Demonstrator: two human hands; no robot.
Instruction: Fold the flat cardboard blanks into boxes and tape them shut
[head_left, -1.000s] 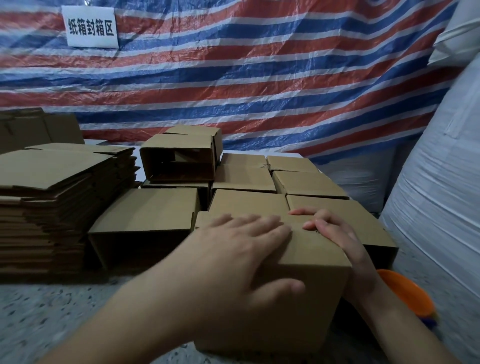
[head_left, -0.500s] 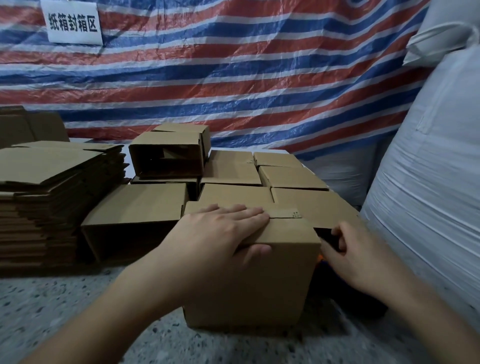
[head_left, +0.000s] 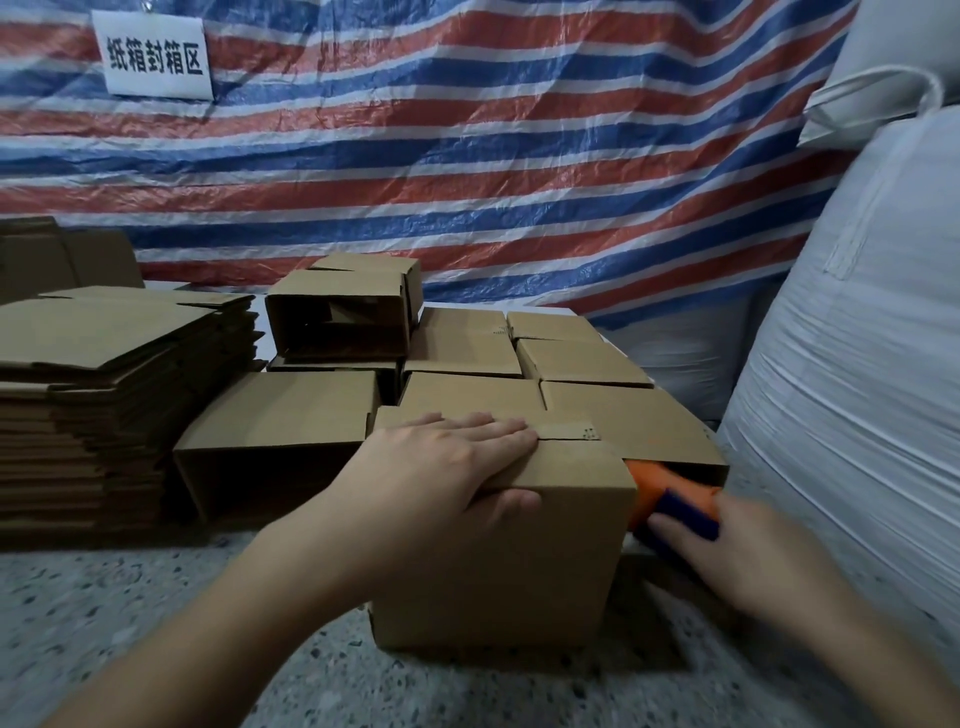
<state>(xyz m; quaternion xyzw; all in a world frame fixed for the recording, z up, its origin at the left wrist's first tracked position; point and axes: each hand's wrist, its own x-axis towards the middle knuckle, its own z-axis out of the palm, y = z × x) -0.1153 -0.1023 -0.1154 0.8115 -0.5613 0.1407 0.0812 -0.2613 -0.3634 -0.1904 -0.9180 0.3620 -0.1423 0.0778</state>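
Now the right hand (head_left: 727, 545) has left the top of the box (head_left: 498, 551), where it lay a second ago beside the left, and has dropped to the far right side of the carton; its fingers curl round an orange and blue tape dispenser (head_left: 670, 499) that sits between the box and the big white sack (head_left: 857, 389). The left hand (head_left: 441, 467) stays flat on the closed flaps, fingers straight and pressing, thumb hooked over the near edge, so it holds the seam down rather than gripping anything. I judge that folding is done for this box, which stands on the speckled floor (head_left: 130, 597) in front of the finished boxes (head_left: 519, 358), and that taping comes next. A stack of flat blanks (head_left: 104, 395) waits at the left. Most of the dispenser is hidden behind the box's corner, so I cannot see the roll or whether any tape is pulled free. The seam under the left palm is covered, and the sign (head_left: 153, 57) on the striped tarp (head_left: 467, 156) is too far to matter here
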